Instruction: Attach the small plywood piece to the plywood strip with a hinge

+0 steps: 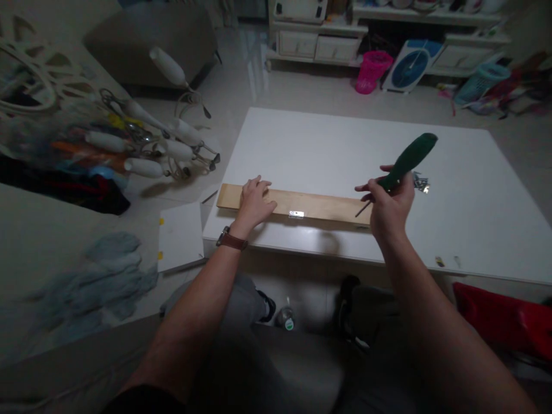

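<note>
A long pale wooden board [321, 206] lies along the near side of the white table. My left hand [255, 201] rests across its left part, fingers spread and reaching past the far edge. Above the board's right end, my right hand [390, 198] is closed around a screwdriver [411, 158] with a thick green handle. The thin shaft slants down and left, its tip over the board. At the board's near edge, around the middle, sits a small shiny metal plate [296, 214]. Just beyond my right hand lies a little pile of screws [422, 183], partly hidden by it.
The white table [310, 138] carries two tiny items near its right front edge. A white panel [180, 237] and a lamp with several white shades [144, 167] are at left. A red object [500, 316] sits low right; a bottle [287, 317] stands between my feet.
</note>
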A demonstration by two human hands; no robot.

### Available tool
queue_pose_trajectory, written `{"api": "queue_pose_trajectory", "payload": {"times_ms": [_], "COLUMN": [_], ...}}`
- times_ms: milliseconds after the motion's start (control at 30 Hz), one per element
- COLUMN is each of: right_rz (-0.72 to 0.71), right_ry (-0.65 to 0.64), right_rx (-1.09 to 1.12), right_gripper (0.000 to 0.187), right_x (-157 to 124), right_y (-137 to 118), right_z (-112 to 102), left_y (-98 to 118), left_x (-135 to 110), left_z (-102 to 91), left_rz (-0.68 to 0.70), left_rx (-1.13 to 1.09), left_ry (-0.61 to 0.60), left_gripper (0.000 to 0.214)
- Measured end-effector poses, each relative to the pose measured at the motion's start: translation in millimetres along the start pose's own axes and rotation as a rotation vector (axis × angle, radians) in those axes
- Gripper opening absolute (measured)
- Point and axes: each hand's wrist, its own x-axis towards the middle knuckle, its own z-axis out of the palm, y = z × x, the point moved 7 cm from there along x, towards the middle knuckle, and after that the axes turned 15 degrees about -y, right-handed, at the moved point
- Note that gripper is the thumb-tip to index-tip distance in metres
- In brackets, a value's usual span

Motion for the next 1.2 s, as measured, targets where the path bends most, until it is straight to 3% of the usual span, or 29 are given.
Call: {"api": "queue_pose_trajectory", "payload": {"times_ms": [200,400,567,833,1200], "right_rz": [0.124,0.1,0.164,0.196,0.178], "right_ry": [0.072,-0.081,-0.097,-0.117,-0.19], "right_rx": [-0.005,-0.345,-0.449,-0.44,-0.388], "right_gripper": [0.024,0.022,0.031,0.039,0.03], "right_x": [-7.0,-28.3,-44.5,-56.4,-59.5], "right_y": [4.3,0.5,11.5,17.1,26.2], "right_z": [-52.5,-78.2,-96.7,-100.5,-93.2], "left_y": [24.9,45.9,50.4,51.3,52.7], "left_x": [4.0,9.1,15.3,20.7,22.2], "left_z": [10.8,21.8,26.3,26.6,33.6], "left_rz": [0.06,0.115,0.107,0.076,0.069], "left_rx": [0.019,-0.013,-0.029,-0.049,-0.056], "left_ry": [0.006,0.02,0.017,0.05,0.022], "left_gripper": [0.039,0.03,0.024,0.02,0.017]}}
